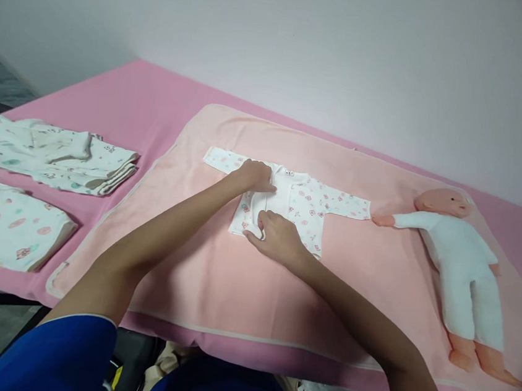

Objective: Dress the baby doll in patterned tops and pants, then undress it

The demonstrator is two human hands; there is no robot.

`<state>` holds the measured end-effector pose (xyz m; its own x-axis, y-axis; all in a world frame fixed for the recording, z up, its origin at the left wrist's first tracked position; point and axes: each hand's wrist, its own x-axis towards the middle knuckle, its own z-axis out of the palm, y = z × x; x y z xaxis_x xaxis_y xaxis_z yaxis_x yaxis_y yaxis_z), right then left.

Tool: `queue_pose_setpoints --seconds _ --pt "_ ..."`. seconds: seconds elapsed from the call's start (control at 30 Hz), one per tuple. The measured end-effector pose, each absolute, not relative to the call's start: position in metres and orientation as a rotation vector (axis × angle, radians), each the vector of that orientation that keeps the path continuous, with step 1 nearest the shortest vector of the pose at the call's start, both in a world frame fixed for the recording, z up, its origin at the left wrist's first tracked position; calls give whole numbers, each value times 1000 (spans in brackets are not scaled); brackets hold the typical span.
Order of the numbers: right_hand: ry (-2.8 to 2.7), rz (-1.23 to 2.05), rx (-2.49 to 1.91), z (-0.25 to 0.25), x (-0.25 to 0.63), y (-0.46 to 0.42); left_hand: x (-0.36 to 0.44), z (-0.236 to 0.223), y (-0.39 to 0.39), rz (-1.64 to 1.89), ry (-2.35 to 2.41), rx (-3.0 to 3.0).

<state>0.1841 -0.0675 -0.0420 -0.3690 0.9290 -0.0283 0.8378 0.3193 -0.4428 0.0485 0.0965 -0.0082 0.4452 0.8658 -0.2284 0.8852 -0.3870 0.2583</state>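
A small white baby shirt point(308, 210) with a pink print lies spread out, front up, its sleeves stretched to both sides. My left hand point(256, 176) is closed at the upper front of the shirt, near the neckline, with the thumb pointing right. Lower down, my right hand point(279, 238) has its fingers bent around the front flap close to the hem. Cloth bunches slightly beside its thumb. Some of the gripped fabric is hidden under my fingers.
A pink blanket point(177, 286) lies under the shirt on a pink-covered table point(159, 94). On the right rests a doll point(462, 260) in a white body, one hand near the shirt's cuff. Folded printed clothes point(59, 162) and another folded cloth point(10, 231) lie left. A wall stands behind.
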Motion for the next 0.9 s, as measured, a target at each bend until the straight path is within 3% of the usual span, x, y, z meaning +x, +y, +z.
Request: queue_pose_setpoints --seconds 0.23,0.33,0.6,0.9 --pt "-1999 836 -1673 -46 212 -66 47 -11 119 160 1514 2252" --pt "-1976 722 -1692 -50 224 -72 44 -19 125 304 1519 2161" --pt "-2034 522 -1749 -67 219 -85 52 -31 109 216 1444 2169" --pt "-2017 526 -1661 -45 192 -81 37 -21 119 292 1313 2085"
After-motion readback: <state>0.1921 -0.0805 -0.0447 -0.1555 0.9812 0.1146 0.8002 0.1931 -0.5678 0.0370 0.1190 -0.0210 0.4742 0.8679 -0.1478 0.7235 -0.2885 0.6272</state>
